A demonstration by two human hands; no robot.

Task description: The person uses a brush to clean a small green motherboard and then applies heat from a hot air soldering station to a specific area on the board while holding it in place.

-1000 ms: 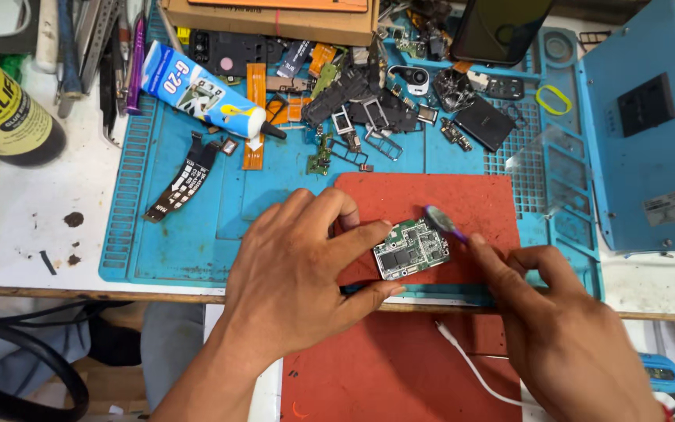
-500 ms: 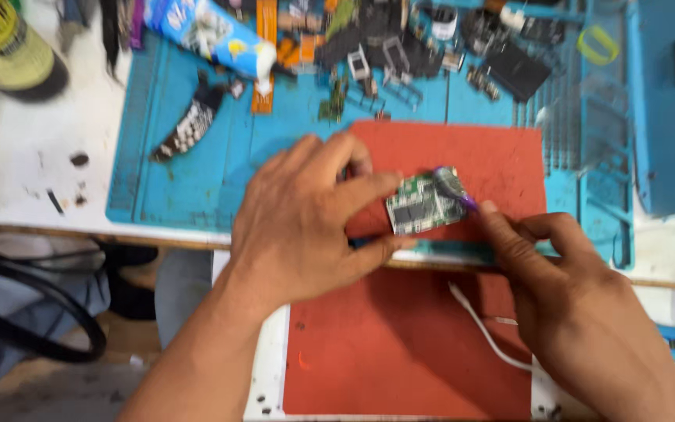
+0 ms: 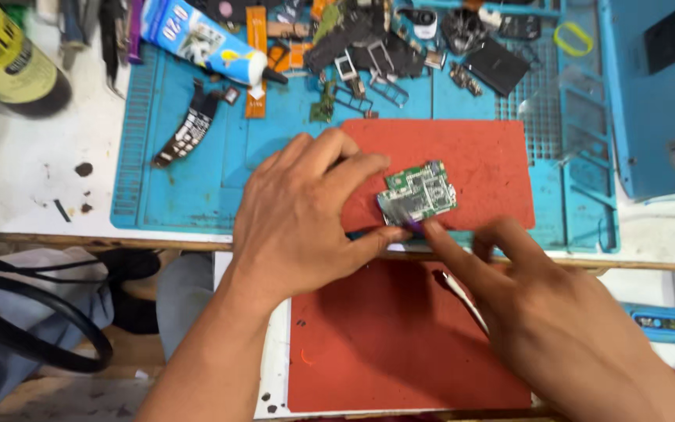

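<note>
We're at a phone-repair bench: blue silicone work mat [image 3: 197, 195], loose phone parts [image 3: 400, 47] along its far edge, glue tube [image 3: 201, 39] there too.
</note>
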